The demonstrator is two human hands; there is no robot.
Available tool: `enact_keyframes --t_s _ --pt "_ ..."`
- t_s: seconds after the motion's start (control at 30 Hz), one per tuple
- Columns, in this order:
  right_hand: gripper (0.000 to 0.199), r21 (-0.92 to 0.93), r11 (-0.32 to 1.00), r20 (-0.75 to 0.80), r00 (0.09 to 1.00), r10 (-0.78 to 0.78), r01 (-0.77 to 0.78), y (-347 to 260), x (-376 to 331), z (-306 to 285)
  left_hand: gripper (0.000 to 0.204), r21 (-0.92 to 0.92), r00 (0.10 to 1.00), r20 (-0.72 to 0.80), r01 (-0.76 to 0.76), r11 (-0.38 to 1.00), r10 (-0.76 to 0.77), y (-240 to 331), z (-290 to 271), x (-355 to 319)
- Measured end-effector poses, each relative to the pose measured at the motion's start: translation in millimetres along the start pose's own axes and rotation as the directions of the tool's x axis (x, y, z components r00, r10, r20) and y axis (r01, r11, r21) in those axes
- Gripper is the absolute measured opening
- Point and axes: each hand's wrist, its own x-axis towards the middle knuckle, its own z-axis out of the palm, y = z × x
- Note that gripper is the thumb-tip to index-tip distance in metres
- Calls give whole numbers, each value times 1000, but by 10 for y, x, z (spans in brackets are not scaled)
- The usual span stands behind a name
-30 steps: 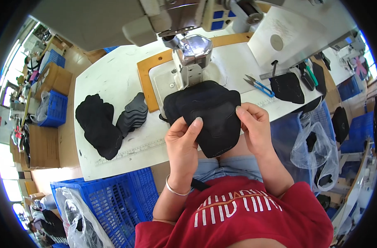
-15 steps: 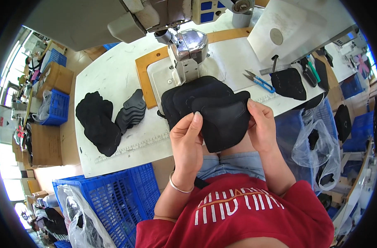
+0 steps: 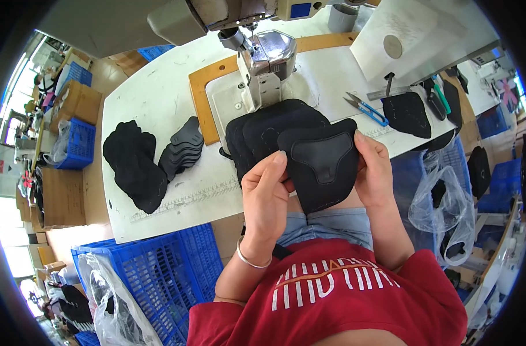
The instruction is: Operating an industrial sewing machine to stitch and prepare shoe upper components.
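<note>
Between my two hands I hold up a black fabric panel (image 3: 343, 190) with a smooth, dark T-shaped patch (image 3: 322, 155) stitched on its face. My left hand (image 3: 265, 183) pinches its left edge between thumb and fingers. On the opposite edge, my right hand (image 3: 373, 173) grips it the same way. Behind it, more black fabric panels (image 3: 257, 130) lie overlapped at the foot of the sewing machine (image 3: 267, 63), partly covered by the held one. Left on the table are a heap of black fabric pieces (image 3: 133, 167) and a fanned stack of dark grey patches (image 3: 182, 147).
Blue-handled thread snips (image 3: 369, 111) and another black panel (image 3: 407, 114) lie on the right of the white table (image 3: 153, 98). A ruler strip (image 3: 185, 202) runs along its front. Blue crates (image 3: 159, 277) stand below left; a clear plastic bag (image 3: 441, 202) hangs at right.
The held panel has tilted, so its T-shaped patch now shows plainly to me. Both hands have shifted slightly right with it.
</note>
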Motion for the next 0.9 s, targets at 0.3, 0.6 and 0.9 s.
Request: enact_keyframes --t_s 0.3,0.6,0.9 --pt "26 6 1000 11 1000 -4 4 1 3 61 20 4 1000 -17 -26 1000 26 27 -16 -10" --pt "26 -14 1000 73 997 0 1 16 -4 163 7 100 994 -106 -1 995 12 39 -6 -20" --pt "25 58 995 70 995 77 -81 99 13 298 7 112 985 -168 -25 993 44 42 -95 -43"
